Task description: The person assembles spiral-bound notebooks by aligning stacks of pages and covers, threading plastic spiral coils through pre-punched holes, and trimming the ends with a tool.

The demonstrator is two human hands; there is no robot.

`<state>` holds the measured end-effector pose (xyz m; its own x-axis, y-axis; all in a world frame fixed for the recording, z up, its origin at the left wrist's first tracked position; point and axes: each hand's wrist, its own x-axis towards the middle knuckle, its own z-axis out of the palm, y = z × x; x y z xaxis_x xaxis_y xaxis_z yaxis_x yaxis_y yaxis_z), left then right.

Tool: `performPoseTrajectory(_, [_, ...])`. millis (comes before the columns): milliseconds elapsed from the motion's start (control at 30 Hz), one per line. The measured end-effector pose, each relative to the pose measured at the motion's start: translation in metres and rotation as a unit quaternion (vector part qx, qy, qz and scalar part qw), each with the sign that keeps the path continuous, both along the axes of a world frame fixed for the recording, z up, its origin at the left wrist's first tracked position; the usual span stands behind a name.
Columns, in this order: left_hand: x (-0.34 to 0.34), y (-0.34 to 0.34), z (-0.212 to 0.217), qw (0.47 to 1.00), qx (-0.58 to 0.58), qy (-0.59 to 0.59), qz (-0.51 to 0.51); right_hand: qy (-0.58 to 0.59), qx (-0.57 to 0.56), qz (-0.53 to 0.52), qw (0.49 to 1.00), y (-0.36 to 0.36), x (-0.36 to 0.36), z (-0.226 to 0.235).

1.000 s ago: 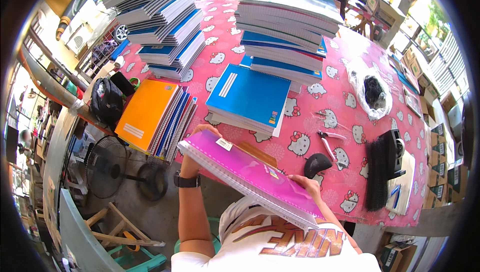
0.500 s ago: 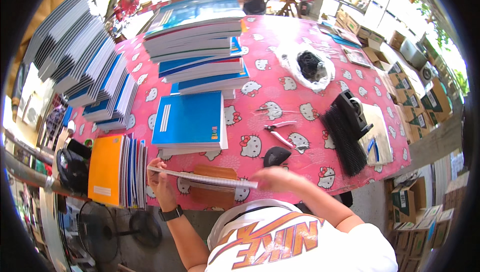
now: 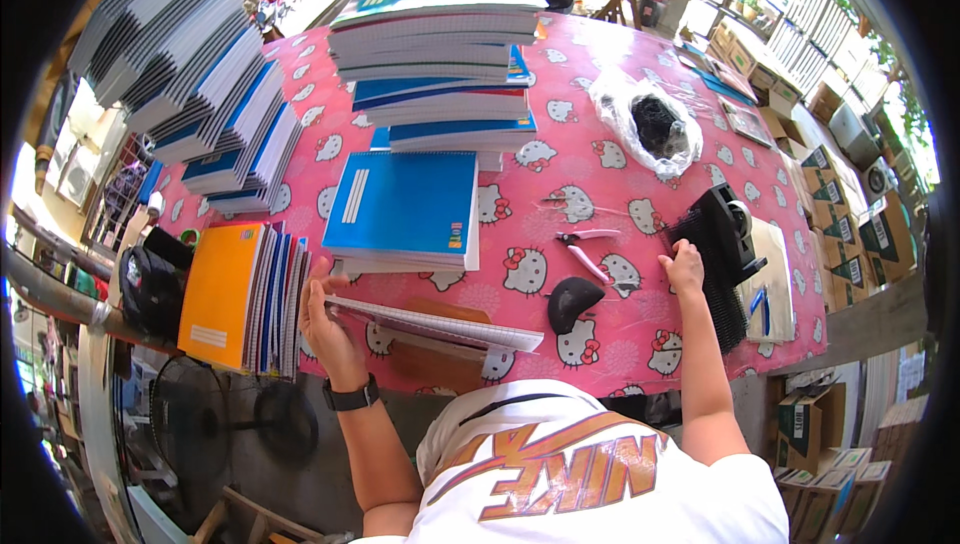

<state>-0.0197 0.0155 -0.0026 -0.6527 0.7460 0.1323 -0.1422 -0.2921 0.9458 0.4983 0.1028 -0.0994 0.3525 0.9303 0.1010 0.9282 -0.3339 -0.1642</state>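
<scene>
- Right now the left hand (image 3: 322, 329) is holding a thin spiral notebook (image 3: 430, 322) by its left end, with the fingers closed around it, just above the near edge of the desk (image 3: 600, 159).
- The right hand (image 3: 683, 266) is reaching out to the right, and its fingers are lying spread on a pile of black binding combs (image 3: 715, 289), not gripping.
- A blue notebook (image 3: 405, 206) is sitting on a small pile just behind the held one.
- Pink-handled pliers (image 3: 585, 244) and a black curved thing (image 3: 572, 301) are lying between the two hands.
- An orange notebook (image 3: 218, 292) is sitting on the left.
</scene>
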Motion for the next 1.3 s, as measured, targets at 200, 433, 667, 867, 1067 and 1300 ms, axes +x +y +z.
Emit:
performPoseTrajectory(200, [0.083,-0.047,0.049,0.781,0.011,0.624,0.008,0.058,0.018,0.051,0.997,-0.003,0.002,0.007])
performPoseTrajectory(433, [0.122,-0.038,0.031,0.738,0.024,0.639,-0.215,0.551,-0.027,0.184,0.814,-0.063,-0.125,0.128])
performPoseTrajectory(667, [0.134,-0.035,0.032,0.744,0.058,0.637,-0.194,0.436,-0.037,0.417,0.796,-0.111,-0.18,0.159])
performPoseTrajectory(867, [0.113,-0.033,0.041,0.793,0.077,0.531,-0.29,0.466,0.002,0.41,0.784,-0.112,-0.184,0.146])
performPoseTrajectory(1067, [0.114,-0.039,0.035,0.804,0.118,0.533,-0.235,0.47,-0.055,0.443,0.762,-0.106,-0.187,0.148])
performPoseTrajectory(1300, [0.116,-0.042,0.035,0.81,0.114,0.535,-0.212,0.379,-0.041,0.537,0.752,-0.097,-0.182,0.158])
